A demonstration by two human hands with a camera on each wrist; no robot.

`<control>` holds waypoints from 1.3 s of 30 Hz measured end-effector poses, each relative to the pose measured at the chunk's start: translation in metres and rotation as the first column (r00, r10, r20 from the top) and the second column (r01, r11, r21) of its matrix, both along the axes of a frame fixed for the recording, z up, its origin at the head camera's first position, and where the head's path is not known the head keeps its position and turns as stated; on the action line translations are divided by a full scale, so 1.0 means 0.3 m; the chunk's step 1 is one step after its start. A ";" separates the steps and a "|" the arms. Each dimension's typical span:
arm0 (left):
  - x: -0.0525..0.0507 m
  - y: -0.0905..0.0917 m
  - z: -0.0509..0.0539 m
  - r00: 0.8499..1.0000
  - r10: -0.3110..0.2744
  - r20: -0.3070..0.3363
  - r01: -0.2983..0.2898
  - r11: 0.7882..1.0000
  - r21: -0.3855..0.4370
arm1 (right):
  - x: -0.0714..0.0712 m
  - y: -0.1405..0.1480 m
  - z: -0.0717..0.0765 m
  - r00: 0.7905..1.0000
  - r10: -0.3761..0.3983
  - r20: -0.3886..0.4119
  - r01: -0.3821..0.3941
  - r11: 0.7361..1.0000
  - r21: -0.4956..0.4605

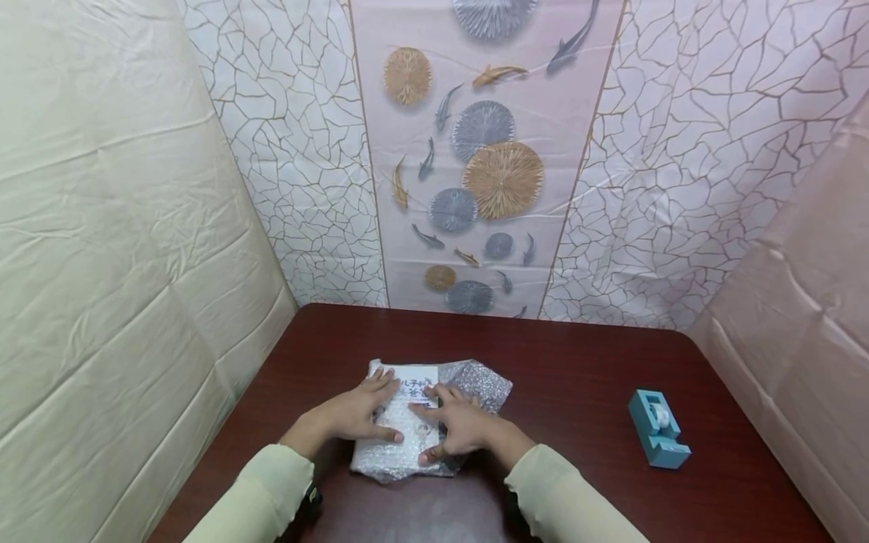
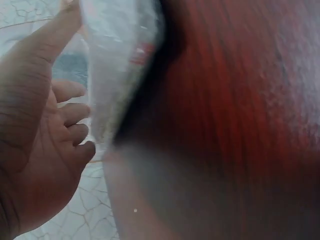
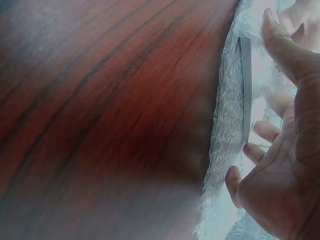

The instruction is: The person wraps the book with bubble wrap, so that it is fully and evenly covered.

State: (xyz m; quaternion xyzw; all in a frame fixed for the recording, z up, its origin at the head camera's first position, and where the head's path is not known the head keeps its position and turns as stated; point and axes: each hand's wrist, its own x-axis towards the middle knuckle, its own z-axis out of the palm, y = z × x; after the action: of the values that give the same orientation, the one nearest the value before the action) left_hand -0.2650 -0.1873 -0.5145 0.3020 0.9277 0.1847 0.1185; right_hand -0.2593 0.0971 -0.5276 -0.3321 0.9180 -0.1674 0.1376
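Note:
A book with a white cover and printed characters lies on a sheet of bubble wrap, which is folded over its left part. My left hand rests on the wrapped left side, fingers spread and thumb pointing right. On the cover's right side lies my right hand, its fingers reaching across the print. The left wrist view shows the wrapped side beside the left hand. In the right wrist view, the book's bare edge shows above the bubble wrap, next to the right hand.
A blue tape dispenser with a roll of tape stands at the right of the dark red wooden table. Patterned and plain cloth walls enclose the table at the back and sides. A small dark object sits by the left sleeve.

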 end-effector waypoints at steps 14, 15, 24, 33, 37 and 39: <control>-0.006 0.022 0.014 0.999 -0.004 0.049 0.009 0.996 -0.089 | 0.002 -0.001 0.010 1.000 0.002 0.000 -0.002 1.000 -0.022; -0.003 0.025 0.018 0.998 -0.010 0.055 0.016 0.995 -0.098 | 0.002 -0.001 0.011 1.000 0.004 0.001 -0.004 1.000 -0.024; 0.028 0.098 0.040 0.997 0.004 0.082 0.012 0.981 -0.192 | 0.000 0.003 0.001 1.000 -0.002 -0.023 0.002 1.000 -0.005; 0.038 0.138 0.029 0.999 0.035 0.033 -0.024 0.960 -0.279 | 0.002 0.001 -0.015 0.999 -0.014 -0.045 0.013 1.000 -0.023; 0.045 0.140 0.040 0.999 0.036 0.037 -0.025 0.962 -0.272 | 0.004 0.005 -0.016 0.998 -0.018 -0.063 0.016 0.999 -0.042; 0.049 0.141 0.043 0.998 0.040 0.044 -0.027 0.963 -0.268 | 0.007 0.007 -0.013 0.998 -0.012 -0.058 0.008 0.998 -0.055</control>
State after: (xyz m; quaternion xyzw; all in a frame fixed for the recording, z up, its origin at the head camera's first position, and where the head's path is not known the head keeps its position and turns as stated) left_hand -0.2504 -0.1452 -0.5016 0.2629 0.9459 0.0671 0.1780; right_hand -0.2572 0.0992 -0.5314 -0.3359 0.9184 -0.1832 0.1006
